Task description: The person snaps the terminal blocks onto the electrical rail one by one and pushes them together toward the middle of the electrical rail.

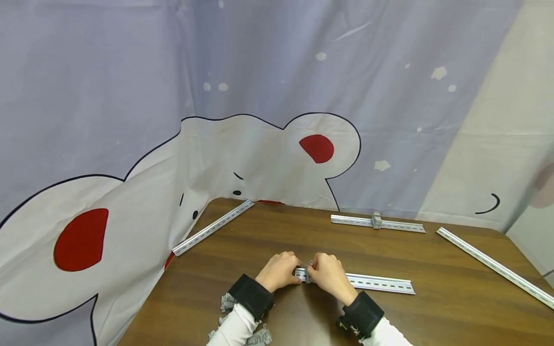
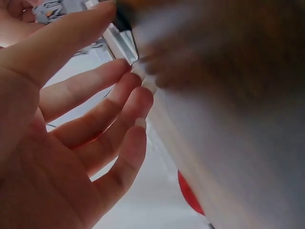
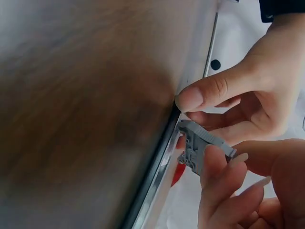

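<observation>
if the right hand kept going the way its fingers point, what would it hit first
Probably the left hand: the right hand points left along the rail, pinching the grey clip, and the left fingertips sit just beyond. Depth is unclear.

Count: 4 DIN rails on table – far left, far centre, right, near. Terminal blocks visible: 1 on near rail, 1 on far centre rail. Loose pile at near edge, qty unclear.

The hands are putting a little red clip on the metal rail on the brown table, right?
Not quite: the clip is grey, not red, as the right wrist view shows. The hands are indeed fitting it onto the metal rail on the brown table.
</observation>
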{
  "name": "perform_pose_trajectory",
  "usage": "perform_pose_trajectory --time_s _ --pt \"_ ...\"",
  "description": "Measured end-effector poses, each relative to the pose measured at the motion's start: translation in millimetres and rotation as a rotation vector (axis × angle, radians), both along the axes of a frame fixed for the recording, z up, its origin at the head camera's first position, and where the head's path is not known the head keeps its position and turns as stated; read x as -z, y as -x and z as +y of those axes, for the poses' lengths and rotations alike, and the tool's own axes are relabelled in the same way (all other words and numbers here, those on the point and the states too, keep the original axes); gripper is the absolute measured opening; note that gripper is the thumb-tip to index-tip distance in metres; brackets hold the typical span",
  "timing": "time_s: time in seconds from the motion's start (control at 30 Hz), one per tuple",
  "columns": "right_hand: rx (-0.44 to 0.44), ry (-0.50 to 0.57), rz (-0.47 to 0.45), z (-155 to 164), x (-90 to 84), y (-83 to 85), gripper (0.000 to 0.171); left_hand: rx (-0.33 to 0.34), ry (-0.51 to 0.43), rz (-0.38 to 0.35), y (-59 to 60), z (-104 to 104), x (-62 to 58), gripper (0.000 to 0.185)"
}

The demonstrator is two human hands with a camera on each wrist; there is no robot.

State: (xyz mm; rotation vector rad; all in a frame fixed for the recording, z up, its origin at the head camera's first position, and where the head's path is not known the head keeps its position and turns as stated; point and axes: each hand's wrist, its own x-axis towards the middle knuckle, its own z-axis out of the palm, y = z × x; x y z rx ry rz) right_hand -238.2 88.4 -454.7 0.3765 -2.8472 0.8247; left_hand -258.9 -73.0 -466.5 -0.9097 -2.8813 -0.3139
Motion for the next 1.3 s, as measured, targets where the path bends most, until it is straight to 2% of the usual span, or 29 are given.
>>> perform_pose_trajectory --time_s 0.17,0.37,0.47,0.63,0.77,0.93,1.07,1.2,1.3 --pt "-0.012 -0.004 -0.052 -9 0.1 2.5 0.029 -0.001 -0.052 -0.064 -0.2 -3 0.4 0.018" --pt "-0.023 -0.036 -0.003 -19 0.7 8.5 0.046 0.032 -0.078 -0.053 3.4 -4 1.4 0.013" --pt "-0.014 -0.036 -0.013 -23 0.9 10.9 0.043 0.031 -0.084 -0.052 3.1 -4 2.4 0.012" --pt "0.02 -0.053 -0.069 -29 -0.7 10.0 0.03 0.015 -0.113 -0.086 -0.3 -4 5.0 0.011" --pt "0.027 -0.087 -0.062 -33 -5.7 13.2 0.022 -0.002 -0.14 -0.085 1.4 -4 2.9 0.011" --pt "0.03 -0.106 -0.061 -37 -9.1 13.6 0.02 -0.024 -0.15 -0.093 2.0 -6 0.3 0.013" --pt "0.031 -0.076 -0.084 -39 -8.4 12.5 0.022 -0.049 -0.127 -0.138 -0.1 -17 -8.8 0.013" --pt "0.041 -0.043 -0.079 -38 -2.9 10.6 0.028 -0.158 -0.154 -0.2 -9.4 -45 -29.8 0.023" --pt "0.063 -0.044 -0.055 -35 0.9 7.7 0.034 -0.259 -0.192 -0.257 -20.7 -72 -44.2 0.018"
